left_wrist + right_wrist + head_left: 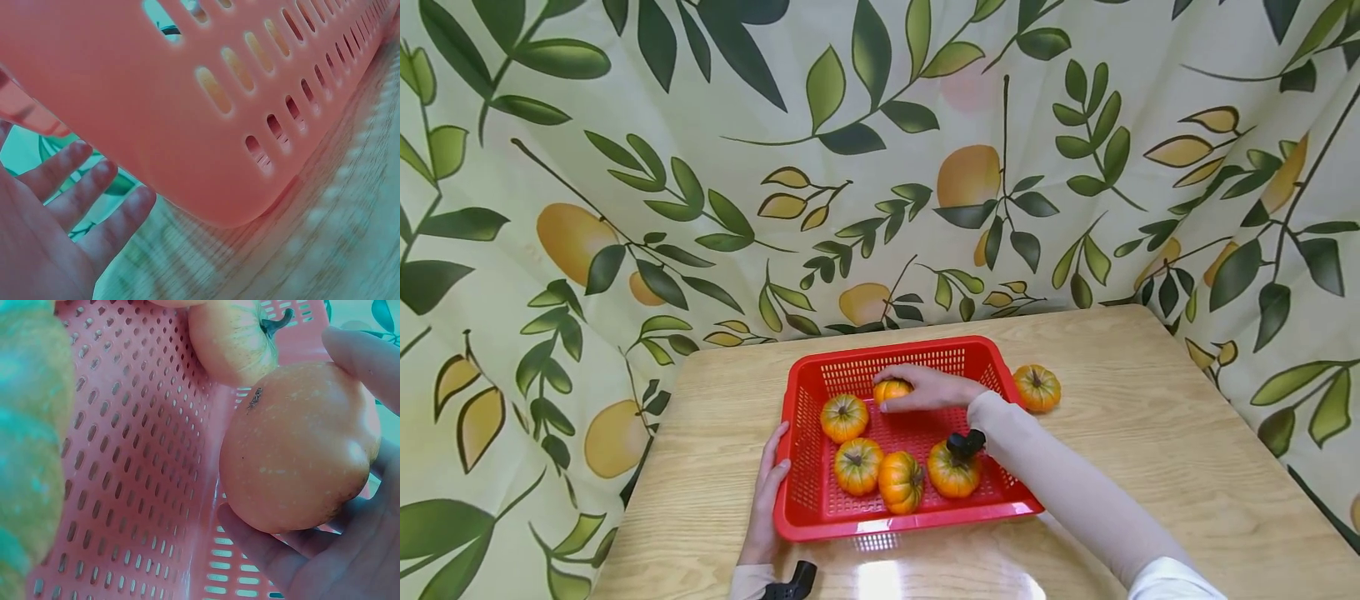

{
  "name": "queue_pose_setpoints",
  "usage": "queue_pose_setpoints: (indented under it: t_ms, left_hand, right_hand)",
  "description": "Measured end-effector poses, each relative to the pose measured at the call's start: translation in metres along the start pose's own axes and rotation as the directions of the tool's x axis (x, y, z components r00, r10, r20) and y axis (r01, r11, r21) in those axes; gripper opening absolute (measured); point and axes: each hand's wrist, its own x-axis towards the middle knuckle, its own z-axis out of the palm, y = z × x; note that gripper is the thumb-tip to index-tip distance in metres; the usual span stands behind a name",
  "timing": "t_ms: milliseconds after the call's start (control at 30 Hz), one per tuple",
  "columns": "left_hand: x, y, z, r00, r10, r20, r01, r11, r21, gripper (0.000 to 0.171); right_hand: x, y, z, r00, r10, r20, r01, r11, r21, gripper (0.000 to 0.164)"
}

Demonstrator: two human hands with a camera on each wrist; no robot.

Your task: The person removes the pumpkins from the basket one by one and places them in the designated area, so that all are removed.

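Inside the red plastic basket point(827, 530), my right hand point(928, 388) grips a small orange pumpkin point(892, 390) near the back wall. The right wrist view shows its thumb and fingers curled around that pumpkin point(294, 450), whose smooth underside faces the camera. Several other small pumpkins sit in the basket, among them a pumpkin point(844, 417) at the left and a pumpkin point(901, 483) lying on its side at the front. My left hand point(765, 492) touches the basket's left outer side; in the left wrist view its fingers point(94, 200) are fairly straight against the wall.
Another pumpkin point(1037, 388) stands on the wooden table point(1150, 400), outside the basket by its right back corner. A leaf-patterned cloth point(895, 183) hangs behind and along the sides of the table.
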Motion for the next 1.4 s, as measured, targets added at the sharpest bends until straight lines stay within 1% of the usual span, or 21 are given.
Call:
queue_pose_setpoints:
  t_ms: [133, 233, 400, 633, 833, 933, 1033, 1267, 1400]
  left_hand:
    - [-0.001, 0.0, 0.0007, 1.0, -0.006, -0.004, 0.006, 1.0, 0.004, 0.057]
    - [-0.0011, 0.0001, 0.0011, 1.0, 0.002, -0.001, -0.002, 1.0, 0.005, 0.057]
    - [-0.002, 0.0005, 0.0016, 1.0, 0.014, 0.002, -0.014, 1.0, 0.002, 0.057]
    - [-0.0041, 0.0, 0.0018, 1.0, 0.003, -0.003, -0.003, 1.0, 0.009, 0.057]
    - [-0.0033, 0.0005, 0.001, 1.0, 0.009, -0.011, -0.009, 1.0, -0.005, 0.057]
    - [-0.0039, 0.0001, 0.0012, 1.0, 0.005, -0.011, -0.005, 1.0, 0.001, 0.057]
    - [-0.0042, 0.0002, 0.0015, 1.0, -0.004, -0.015, 0.004, 1.0, 0.0, 0.057]
    - [0.0, 0.0028, 0.0013, 1.0, -0.02, -0.022, 0.02, 1.0, 0.002, 0.057]
    - [-0.0007, 0.0021, 0.0008, 0.999, -0.03, -0.031, 0.031, 0.999, 0.013, 0.057]
  right_hand:
    - [-0.0009, -0.0001, 0.0008, 1.0, 0.01, 0.003, -0.01, 1.0, 0.002, 0.056]
    - [-0.0019, 0.0, 0.0009, 1.0, 0.014, 0.003, -0.014, 1.0, 0.004, 0.056]
    - [-0.0033, -0.0005, 0.001, 1.0, 0.004, 0.001, -0.004, 1.0, 0.004, 0.055]
    - [-0.0046, -0.0018, 0.0004, 1.0, 0.001, 0.012, -0.001, 1.0, -0.003, 0.056]
    - [-0.002, -0.0022, -0.0008, 1.0, -0.015, 0.003, 0.015, 1.0, -0.009, 0.055]
    - [-0.0009, -0.0002, -0.0004, 1.0, -0.021, 0.012, 0.021, 1.0, -0.011, 0.055]
    - [-0.001, 0.0003, -0.0008, 1.0, -0.01, 0.016, 0.01, 1.0, -0.001, 0.057]
    - [-0.0012, -0.0012, -0.003, 1.0, 0.019, -0.021, -0.019, 1.0, -0.008, 0.057]
    - [-0.0014, -0.0004, -0.0019, 0.999, 0.031, -0.013, -0.031, 0.999, -0.008, 0.058]
